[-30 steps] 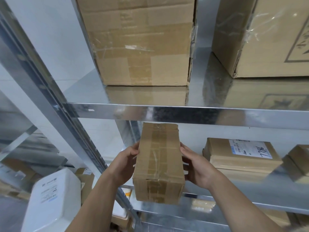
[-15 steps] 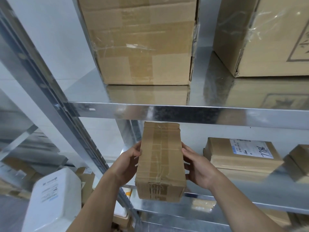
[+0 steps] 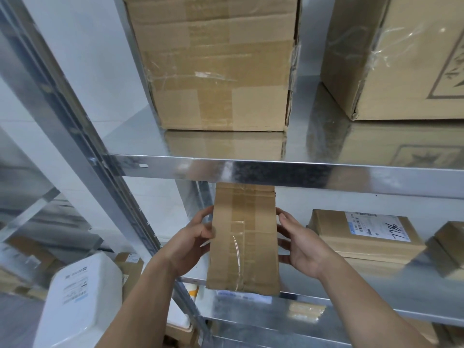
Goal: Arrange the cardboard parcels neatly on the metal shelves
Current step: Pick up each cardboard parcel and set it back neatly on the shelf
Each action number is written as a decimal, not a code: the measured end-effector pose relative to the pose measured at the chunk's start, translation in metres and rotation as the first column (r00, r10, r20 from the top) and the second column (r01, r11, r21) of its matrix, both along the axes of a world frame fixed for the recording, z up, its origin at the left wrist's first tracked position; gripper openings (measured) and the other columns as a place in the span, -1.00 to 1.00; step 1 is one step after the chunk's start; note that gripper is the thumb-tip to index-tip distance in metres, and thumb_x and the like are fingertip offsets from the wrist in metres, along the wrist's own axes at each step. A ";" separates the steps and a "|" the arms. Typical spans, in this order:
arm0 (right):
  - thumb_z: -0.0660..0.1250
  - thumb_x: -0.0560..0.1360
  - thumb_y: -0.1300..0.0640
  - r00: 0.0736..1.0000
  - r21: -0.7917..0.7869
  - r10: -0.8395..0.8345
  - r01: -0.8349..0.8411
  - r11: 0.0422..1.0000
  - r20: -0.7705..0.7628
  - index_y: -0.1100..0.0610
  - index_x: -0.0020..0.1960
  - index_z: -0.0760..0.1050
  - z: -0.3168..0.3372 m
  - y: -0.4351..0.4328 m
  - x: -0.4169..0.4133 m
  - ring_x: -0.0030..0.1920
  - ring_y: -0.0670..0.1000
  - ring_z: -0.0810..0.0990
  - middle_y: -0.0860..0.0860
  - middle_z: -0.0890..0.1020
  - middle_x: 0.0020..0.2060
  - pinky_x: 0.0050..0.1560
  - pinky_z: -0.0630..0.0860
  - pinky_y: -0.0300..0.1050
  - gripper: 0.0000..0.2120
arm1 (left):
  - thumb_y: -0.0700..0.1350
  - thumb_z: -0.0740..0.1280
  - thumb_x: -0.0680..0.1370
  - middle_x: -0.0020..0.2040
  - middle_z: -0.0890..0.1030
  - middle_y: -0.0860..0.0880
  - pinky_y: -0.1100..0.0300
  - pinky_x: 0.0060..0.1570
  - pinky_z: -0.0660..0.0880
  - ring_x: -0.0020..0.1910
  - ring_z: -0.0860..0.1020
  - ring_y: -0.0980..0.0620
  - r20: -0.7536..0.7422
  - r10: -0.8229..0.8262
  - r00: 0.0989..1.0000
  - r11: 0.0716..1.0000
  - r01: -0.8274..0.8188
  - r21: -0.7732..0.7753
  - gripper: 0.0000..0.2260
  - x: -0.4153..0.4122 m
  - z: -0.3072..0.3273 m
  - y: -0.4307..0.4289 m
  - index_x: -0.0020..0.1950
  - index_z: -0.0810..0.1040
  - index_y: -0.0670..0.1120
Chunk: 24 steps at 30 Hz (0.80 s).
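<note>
Brown cardboard, taped along its length: the parcel [image 3: 243, 242] lies lengthwise on the middle shelf [image 3: 376, 285], its near end at the front lip. Its far end is now hidden behind the upper shelf's beam [image 3: 301, 174]. A second ago that end showed clear of the beam, so the parcel has slid deeper. The left hand [image 3: 190, 244] curls round its left edge; the right hand [image 3: 301, 244] presses near-straight fingers against the right side. A labelled parcel [image 3: 364, 234] sits nearby on the right. Placement looks nearly finished; squaring it remains.
</note>
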State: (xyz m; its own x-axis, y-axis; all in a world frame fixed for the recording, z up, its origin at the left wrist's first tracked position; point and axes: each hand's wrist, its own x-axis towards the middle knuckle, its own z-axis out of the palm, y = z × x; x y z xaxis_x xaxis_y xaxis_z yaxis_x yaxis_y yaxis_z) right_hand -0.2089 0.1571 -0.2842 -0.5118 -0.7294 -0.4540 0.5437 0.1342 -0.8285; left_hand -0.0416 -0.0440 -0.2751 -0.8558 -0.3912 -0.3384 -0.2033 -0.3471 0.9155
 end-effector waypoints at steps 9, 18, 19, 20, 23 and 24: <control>0.17 0.70 -0.10 0.999 -0.041 -0.032 0.033 0.999 0.015 -0.10 0.28 0.59 0.000 0.004 -0.001 0.28 0.16 0.59 0.04 0.67 0.23 0.06 0.60 0.20 -0.72 | -0.16 0.33 0.33 -0.07 0.67 -0.03 0.06 0.00 0.52 -0.04 0.60 -0.02 -0.017 0.073 0.997 0.994 -0.071 0.079 -0.48 0.003 0.000 0.001 0.30 0.53 0.01; 0.18 0.69 -0.09 0.998 -0.044 -0.069 0.069 0.997 0.010 0.00 0.27 0.58 0.003 0.004 0.003 0.27 0.15 0.59 0.07 0.66 0.22 0.02 0.63 0.24 -0.70 | 0.07 0.20 0.69 0.07 0.69 -0.06 -0.09 0.11 0.55 0.11 0.64 -0.09 0.054 0.184 0.981 0.978 -0.188 0.090 -0.69 0.004 -0.005 0.002 0.13 0.60 -0.13; 0.18 0.70 -0.08 0.997 -0.044 -0.072 0.073 0.996 0.007 0.00 0.27 0.58 0.004 0.004 0.003 0.26 0.15 0.59 0.07 0.66 0.21 -0.01 0.63 0.22 -0.70 | 0.10 0.17 0.70 0.09 0.69 -0.07 -0.14 0.15 0.56 0.16 0.63 -0.11 0.063 0.195 0.979 0.976 -0.200 0.085 -0.66 0.003 -0.006 0.000 0.13 0.60 -0.13; 0.18 0.70 -0.08 0.997 -0.047 -0.078 0.078 0.996 0.006 0.00 0.28 0.58 0.005 0.004 0.003 0.26 0.16 0.60 0.08 0.66 0.21 -0.03 0.63 0.21 -0.71 | 0.13 0.16 0.70 0.12 0.69 -0.09 -0.18 0.19 0.56 0.21 0.61 -0.14 0.072 0.203 0.976 0.975 -0.209 0.078 -0.61 0.003 -0.006 -0.001 0.15 0.62 -0.13; 0.19 0.70 -0.07 0.995 -0.066 -0.099 0.099 0.993 0.004 0.00 0.28 0.59 0.006 0.002 0.003 0.22 0.14 0.62 0.10 0.66 0.21 -0.07 0.64 0.18 -0.71 | 0.17 0.19 0.68 0.23 0.65 -0.10 -0.22 0.16 0.60 0.27 0.59 -0.19 0.066 0.197 0.978 0.979 -0.200 0.047 -0.58 0.001 -0.005 -0.002 0.28 0.65 -0.08; 0.19 0.70 -0.07 0.995 -0.066 -0.103 0.103 0.992 -0.003 -0.01 0.28 0.59 0.006 0.001 0.002 0.23 0.13 0.61 0.11 0.65 0.22 -0.04 0.65 0.20 -0.71 | 0.17 0.21 0.67 0.23 0.66 -0.09 -0.17 0.07 0.62 0.24 0.60 -0.18 0.061 0.188 0.980 0.981 -0.191 0.034 -0.63 0.001 -0.002 -0.001 0.25 0.68 -0.01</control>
